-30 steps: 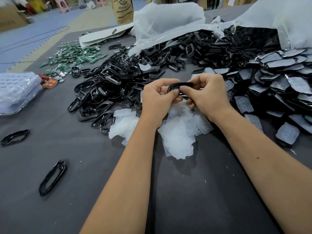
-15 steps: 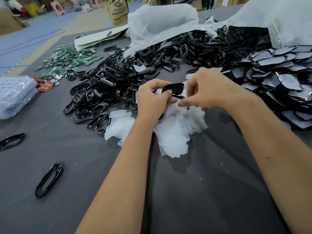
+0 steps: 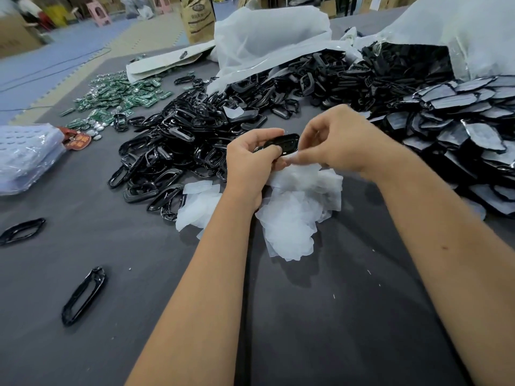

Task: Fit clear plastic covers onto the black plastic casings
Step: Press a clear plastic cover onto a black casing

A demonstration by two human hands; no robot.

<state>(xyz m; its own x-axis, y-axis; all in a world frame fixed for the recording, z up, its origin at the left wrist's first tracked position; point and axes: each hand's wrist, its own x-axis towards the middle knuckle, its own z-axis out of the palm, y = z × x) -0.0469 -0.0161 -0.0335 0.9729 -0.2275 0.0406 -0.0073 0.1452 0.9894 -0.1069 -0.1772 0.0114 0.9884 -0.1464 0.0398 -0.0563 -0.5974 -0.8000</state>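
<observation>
Grey worktop [image 3: 83,358], heap of black frames [image 3: 178,151], pile of clear covers [image 3: 289,215] beneath your hands. Your left hand [image 3: 250,165] grips a black casing [image 3: 282,143] above the covers; your right hand [image 3: 337,140] fingers pinch at its right end.

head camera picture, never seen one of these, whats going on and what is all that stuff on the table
The camera sits on a person's head, looking down at their own bare arms. No machine is involved. The left hand grips a black casing; the right hand pinches something at its edge, too blurred to name. Below the hands lies a pile of clear covers on the grey table. Behind are a heap of black frames, green circuit boards and, on the right, film-covered black parts.
</observation>
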